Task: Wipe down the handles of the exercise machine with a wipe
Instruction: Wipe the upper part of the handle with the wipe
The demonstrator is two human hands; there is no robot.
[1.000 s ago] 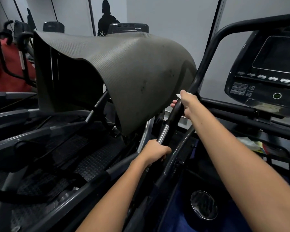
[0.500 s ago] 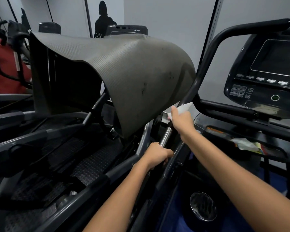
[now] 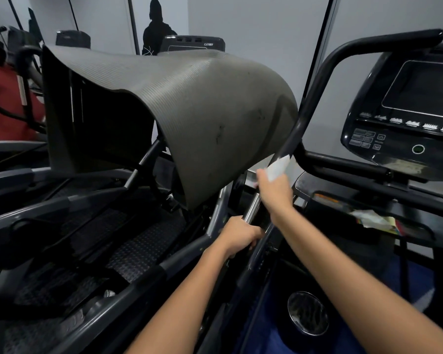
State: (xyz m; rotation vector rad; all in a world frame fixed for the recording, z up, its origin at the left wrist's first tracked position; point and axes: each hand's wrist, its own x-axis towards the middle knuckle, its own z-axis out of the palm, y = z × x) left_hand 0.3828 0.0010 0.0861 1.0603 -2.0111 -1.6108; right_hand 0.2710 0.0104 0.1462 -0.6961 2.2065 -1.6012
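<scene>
Your right hand (image 3: 275,191) has its fingers curled around the white wipe (image 3: 278,166), pressing it against the black handle (image 3: 315,90) just below the spot where the side bar branches off toward the console (image 3: 404,116); the wipe sticks up out of your grip as a crumpled flap, slightly blurred. Your left hand (image 3: 241,235) is clenched lower on the same bar, its fingers wrapped around the base right under the shiny chrome section (image 3: 252,206), so your two hands sit near each other with the chrome between them. The handle is matte black, rises steeply from your hands, then bends right into a horizontal grip above the console. To the right, the machine's dark tray (image 3: 325,200) holds crumpled paper (image 3: 371,218) with some coloured print; what it is you cannot tell. Lower down, a round cup holder (image 3: 308,312) shows a reflective bottom. On your left, a grey ribbed mat (image 3: 189,98) is draped over the neighbouring machine, its edge hanging just beside the handle.
</scene>
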